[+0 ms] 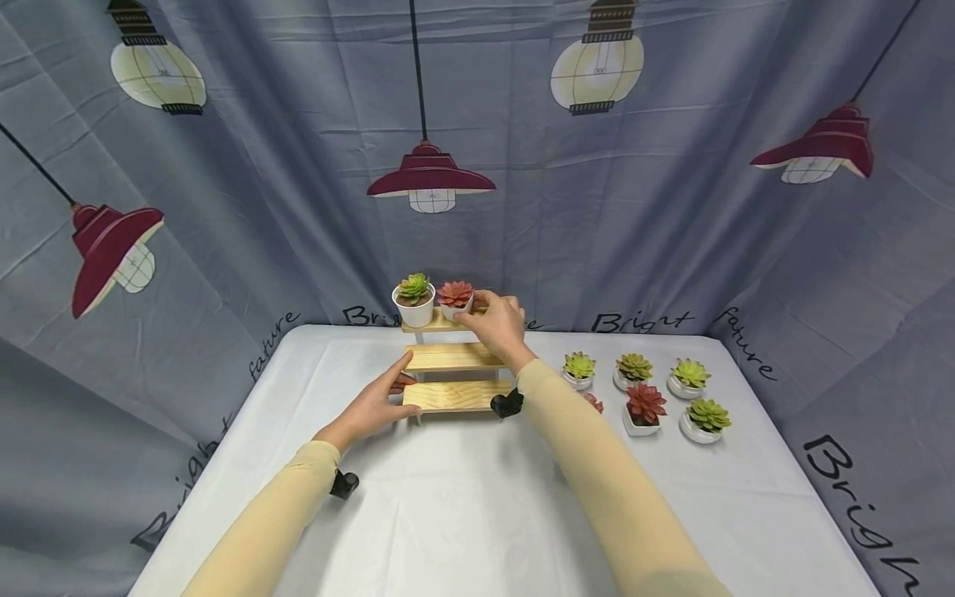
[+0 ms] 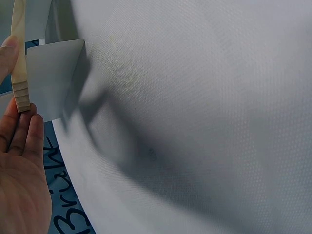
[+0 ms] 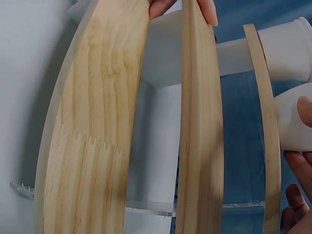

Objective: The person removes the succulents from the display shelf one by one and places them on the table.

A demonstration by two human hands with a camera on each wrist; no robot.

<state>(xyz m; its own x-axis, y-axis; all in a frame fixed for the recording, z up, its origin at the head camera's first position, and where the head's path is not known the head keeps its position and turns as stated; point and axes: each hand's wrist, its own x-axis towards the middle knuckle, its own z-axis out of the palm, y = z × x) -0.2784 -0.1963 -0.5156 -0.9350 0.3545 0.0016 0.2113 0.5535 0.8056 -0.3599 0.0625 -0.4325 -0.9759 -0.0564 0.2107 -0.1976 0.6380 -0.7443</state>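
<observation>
A three-tier stand with pale wooden shelves (image 1: 455, 396) and clear side supports stands at the table's back. My left hand (image 1: 370, 408) holds its left end, thumb at the lowest shelf and index finger up at the middle one; the left wrist view shows a board's end (image 2: 20, 92) between thumb and fingers. On the top shelf, my right hand (image 1: 501, 325) pinches the white pot (image 3: 292, 119) of a red succulent (image 1: 455, 293). Just left of it sits a green succulent (image 1: 414, 288) in a round white pot (image 1: 414, 313).
Right of the stand, several potted succulents stand on the white tablecloth (image 1: 448, 514), among them a red one (image 1: 646, 401) in a square pot and a green one (image 1: 708, 414). My right sleeve (image 1: 597, 464) partly covers another red one (image 1: 593, 402). A grey-blue curtain (image 1: 507, 232) hangs behind.
</observation>
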